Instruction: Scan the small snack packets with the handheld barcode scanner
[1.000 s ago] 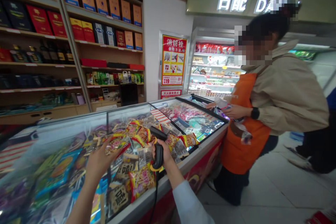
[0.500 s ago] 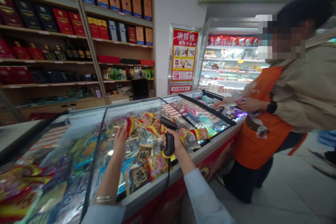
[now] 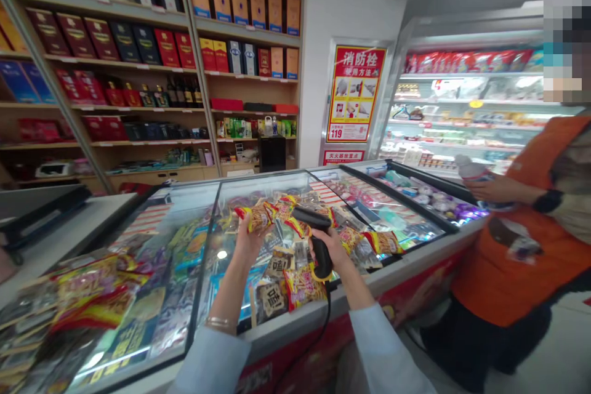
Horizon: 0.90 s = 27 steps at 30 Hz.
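My left hand (image 3: 250, 237) grips a red and yellow snack bag (image 3: 258, 215) above the freezer's glass lid. In my right hand (image 3: 333, 247) is a black and yellow barcode scanner (image 3: 322, 252), its head angled left toward that bag. A cable runs down from the scanner's handle over the freezer edge. Below the hands lie more snacks on the glass: a red and yellow bag (image 3: 305, 286) near the front edge, dark packets (image 3: 271, 300) beside it, and another red and yellow bag (image 3: 384, 242) to the right.
The chest freezer (image 3: 406, 277) spans the front. A heap of snack bags (image 3: 92, 283) lies on its left part. A person in an orange apron (image 3: 526, 271) stands at the right, holding an item. Shelves of boxes (image 3: 240, 3) and a lit fridge (image 3: 443, 98) stand behind.
The view has swung left, so everything sits further right. The person in the apron has lifted an item from over the freezer. I still hold the bag and the scanner.
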Each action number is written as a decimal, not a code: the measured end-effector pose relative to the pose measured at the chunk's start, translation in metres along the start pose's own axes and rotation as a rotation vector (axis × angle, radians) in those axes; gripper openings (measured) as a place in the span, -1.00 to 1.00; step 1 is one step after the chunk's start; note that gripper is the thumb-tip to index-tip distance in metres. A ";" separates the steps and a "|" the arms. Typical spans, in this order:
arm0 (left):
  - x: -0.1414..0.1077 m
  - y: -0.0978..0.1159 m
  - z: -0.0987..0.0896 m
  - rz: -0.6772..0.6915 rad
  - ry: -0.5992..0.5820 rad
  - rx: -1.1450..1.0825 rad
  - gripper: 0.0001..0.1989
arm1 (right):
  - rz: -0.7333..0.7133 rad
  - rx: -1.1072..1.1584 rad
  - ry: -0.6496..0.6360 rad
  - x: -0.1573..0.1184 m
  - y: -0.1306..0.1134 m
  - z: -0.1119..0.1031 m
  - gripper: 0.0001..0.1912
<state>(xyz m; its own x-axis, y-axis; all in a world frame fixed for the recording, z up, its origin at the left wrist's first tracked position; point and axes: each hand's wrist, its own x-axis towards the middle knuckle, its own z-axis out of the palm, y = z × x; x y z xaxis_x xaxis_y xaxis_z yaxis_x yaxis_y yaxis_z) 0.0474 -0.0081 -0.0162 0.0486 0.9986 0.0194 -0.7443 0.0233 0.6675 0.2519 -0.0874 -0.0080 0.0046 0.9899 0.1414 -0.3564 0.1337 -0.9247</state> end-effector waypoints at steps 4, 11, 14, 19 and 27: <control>0.004 -0.003 0.002 0.102 0.026 -0.013 -0.79 | -0.011 -0.161 -0.058 -0.003 -0.002 -0.001 -0.74; 0.015 -0.007 -0.005 0.264 0.154 0.054 -0.85 | 0.027 -0.068 -0.014 -0.005 0.002 -0.001 -0.73; 0.013 -0.006 -0.003 0.193 0.175 0.043 -0.83 | 0.040 -0.023 0.002 -0.006 -0.003 0.000 -0.72; 0.008 -0.003 -0.001 0.078 0.171 -0.001 -0.77 | 0.034 0.002 0.008 -0.007 -0.007 -0.002 -0.73; 0.008 -0.007 -0.002 0.065 0.118 0.008 -0.69 | 0.053 0.039 0.017 -0.006 0.000 -0.003 -0.74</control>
<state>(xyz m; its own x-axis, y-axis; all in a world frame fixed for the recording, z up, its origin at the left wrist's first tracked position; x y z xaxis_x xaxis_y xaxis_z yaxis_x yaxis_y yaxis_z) 0.0513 -0.0006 -0.0223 -0.0787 0.9966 -0.0240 -0.7379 -0.0420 0.6736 0.2544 -0.0933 -0.0100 0.0004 0.9962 0.0867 -0.3924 0.0799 -0.9163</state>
